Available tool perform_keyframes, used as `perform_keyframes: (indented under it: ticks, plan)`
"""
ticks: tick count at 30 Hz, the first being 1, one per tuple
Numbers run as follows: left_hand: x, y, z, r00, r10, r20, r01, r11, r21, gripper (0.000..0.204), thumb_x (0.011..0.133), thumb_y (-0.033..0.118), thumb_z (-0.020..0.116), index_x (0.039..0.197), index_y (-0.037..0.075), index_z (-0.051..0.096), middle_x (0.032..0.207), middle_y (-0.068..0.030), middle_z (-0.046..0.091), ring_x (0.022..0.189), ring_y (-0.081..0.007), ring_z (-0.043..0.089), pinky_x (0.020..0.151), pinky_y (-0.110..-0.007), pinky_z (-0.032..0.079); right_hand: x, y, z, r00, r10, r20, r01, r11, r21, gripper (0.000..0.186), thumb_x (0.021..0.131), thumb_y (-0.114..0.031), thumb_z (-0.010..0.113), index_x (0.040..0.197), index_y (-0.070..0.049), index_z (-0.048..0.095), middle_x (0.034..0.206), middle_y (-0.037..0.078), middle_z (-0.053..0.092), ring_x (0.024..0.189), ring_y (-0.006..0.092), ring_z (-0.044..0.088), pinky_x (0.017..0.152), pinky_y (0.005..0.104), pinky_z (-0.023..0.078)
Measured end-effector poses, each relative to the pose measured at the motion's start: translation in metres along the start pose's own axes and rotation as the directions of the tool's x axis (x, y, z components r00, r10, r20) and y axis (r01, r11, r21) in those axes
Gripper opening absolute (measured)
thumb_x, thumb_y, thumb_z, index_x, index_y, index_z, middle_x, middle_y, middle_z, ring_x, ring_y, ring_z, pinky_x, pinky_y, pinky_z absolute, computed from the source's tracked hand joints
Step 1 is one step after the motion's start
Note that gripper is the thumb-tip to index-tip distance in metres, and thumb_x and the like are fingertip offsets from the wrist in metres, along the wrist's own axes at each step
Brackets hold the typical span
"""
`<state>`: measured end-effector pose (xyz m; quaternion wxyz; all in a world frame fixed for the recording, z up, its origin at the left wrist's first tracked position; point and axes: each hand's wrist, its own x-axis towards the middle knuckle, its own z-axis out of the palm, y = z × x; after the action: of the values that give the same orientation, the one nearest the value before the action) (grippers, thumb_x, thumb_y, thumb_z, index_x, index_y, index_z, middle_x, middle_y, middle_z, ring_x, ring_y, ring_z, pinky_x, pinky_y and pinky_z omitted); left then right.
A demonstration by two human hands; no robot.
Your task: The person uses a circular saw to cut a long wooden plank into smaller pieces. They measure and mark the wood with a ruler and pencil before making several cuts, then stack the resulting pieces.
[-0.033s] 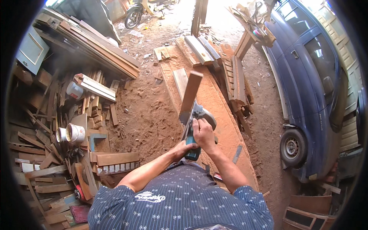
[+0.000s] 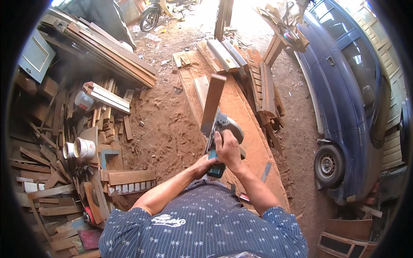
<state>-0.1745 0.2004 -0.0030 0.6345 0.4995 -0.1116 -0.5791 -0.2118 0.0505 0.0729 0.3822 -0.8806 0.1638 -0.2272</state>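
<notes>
A power saw with a grey guard and teal body [image 2: 230, 129] is held in front of my torso, over a sawdust-covered bench board [image 2: 258, 150]. My right hand [image 2: 228, 150] is closed on its upper part, and my left hand [image 2: 205, 165] is wrapped round the teal body lower down. A short brown plank [image 2: 213, 99] points up and forward at the saw's front; whether it touches the blade is hidden. A lighter board [image 2: 200, 88] lies on the bench behind it.
Scrap wood [image 2: 56, 185], paint buckets [image 2: 84, 148] and stacked long boards [image 2: 107, 51] fill the left. Timber pieces [image 2: 266, 90] lie along the bench's right. A blue vehicle [image 2: 348, 120] stands at the right. A motorbike [image 2: 148, 19] is at the back.
The saw, the short plank and my hands have shifted very slightly upward and forward.
</notes>
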Motion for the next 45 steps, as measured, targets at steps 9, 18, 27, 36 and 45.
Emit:
perform_keyframes:
  ticks: [9,18,27,36,45]
  plan:
    - [-0.013,0.084,0.051,0.997,-0.043,0.062,0.046,0.998,-0.048,0.056,0.090,0.046,0.066,0.118,-0.002,0.062,0.100,-0.0099,0.070,0.084,-0.0169,0.069,0.078,-0.031,0.056,0.054,-0.023,-0.068,0.935,-0.353,0.028,0.354,0.934,-0.038,0.028,0.098,-0.020,0.063,0.110,0.005,0.060,0.095,0.022,0.064,0.085,0.0424,0.065,0.071,0.0468,0.053]
    - [-0.018,0.073,0.064,0.989,-0.112,0.092,0.120,0.988,-0.094,0.055,0.093,0.044,0.064,0.120,-0.003,0.062,0.100,-0.0103,0.071,0.084,-0.0166,0.071,0.078,-0.029,0.057,0.044,-0.012,-0.073,0.933,-0.360,-0.011,0.354,0.923,-0.149,0.030,0.102,-0.030,0.057,0.091,-0.002,0.060,0.081,0.015,0.064,0.071,0.0367,0.066,0.061,0.0451,0.053]
    - [-0.016,0.066,0.059,0.967,-0.075,0.242,0.083,0.996,-0.020,0.065,0.088,0.051,0.066,0.125,-0.002,0.059,0.106,-0.0141,0.071,0.090,-0.0213,0.072,0.081,-0.034,0.057,0.037,-0.021,-0.066,0.989,-0.145,0.018,0.145,0.988,-0.046,0.039,0.105,-0.033,0.051,0.081,-0.003,0.057,0.073,0.021,0.060,0.070,0.0425,0.061,0.061,0.0485,0.048]
    - [-0.018,0.086,0.019,0.916,-0.143,0.375,0.199,0.973,-0.116,0.082,0.082,0.053,0.070,0.141,-0.001,0.049,0.122,-0.0158,0.065,0.105,-0.0235,0.068,0.093,-0.039,0.056,-0.004,-0.035,-0.119,0.966,0.031,-0.256,-0.066,0.989,-0.130,0.053,0.082,-0.041,0.084,0.108,0.002,0.068,0.097,0.013,0.071,0.085,0.0275,0.068,0.076,0.0390,0.054]
    - [0.049,0.094,-0.012,0.618,-0.314,0.721,0.625,0.753,-0.208,0.096,0.082,0.071,0.060,0.145,0.000,0.046,0.128,-0.0262,0.063,0.102,-0.0379,0.069,0.090,-0.050,0.057,-0.049,-0.010,-0.121,0.883,0.453,0.124,-0.407,0.605,0.684,0.061,0.083,-0.035,0.085,0.121,0.007,0.063,0.088,0.007,0.068,0.070,0.0118,0.062,0.062,0.0242,0.050]
